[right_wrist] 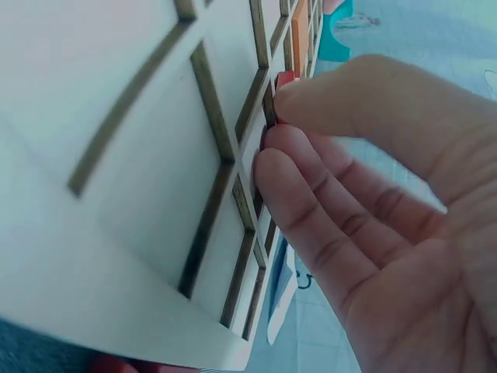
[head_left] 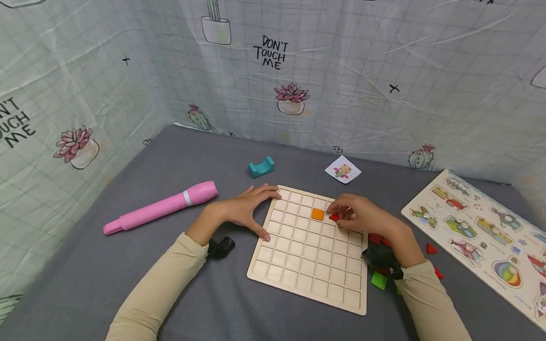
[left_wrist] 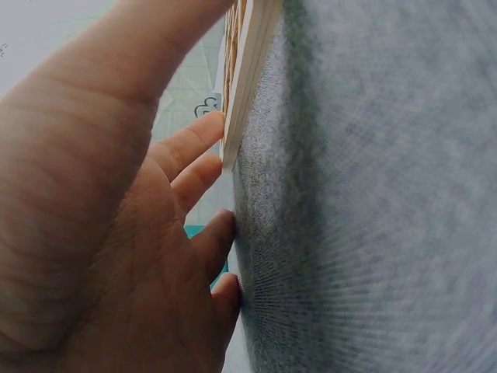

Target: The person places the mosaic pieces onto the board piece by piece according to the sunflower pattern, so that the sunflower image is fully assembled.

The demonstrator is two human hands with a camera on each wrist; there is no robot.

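Observation:
A wooden grid board lies on the grey cloth in the head view. My left hand rests along its left edge, fingers spread, with fingertips and thumb touching the rim. My right hand pinches a red triangle tile at the board's upper right cells. In the right wrist view the thumb is against the red tile, and part of the tile is hidden. An orange square tile sits in a cell just left of it.
Red tiles and green tiles lie right of the board, partly under the right wrist. A picture puzzle board is at far right. A pattern card and a teal curved block lie behind; a pink stick is left.

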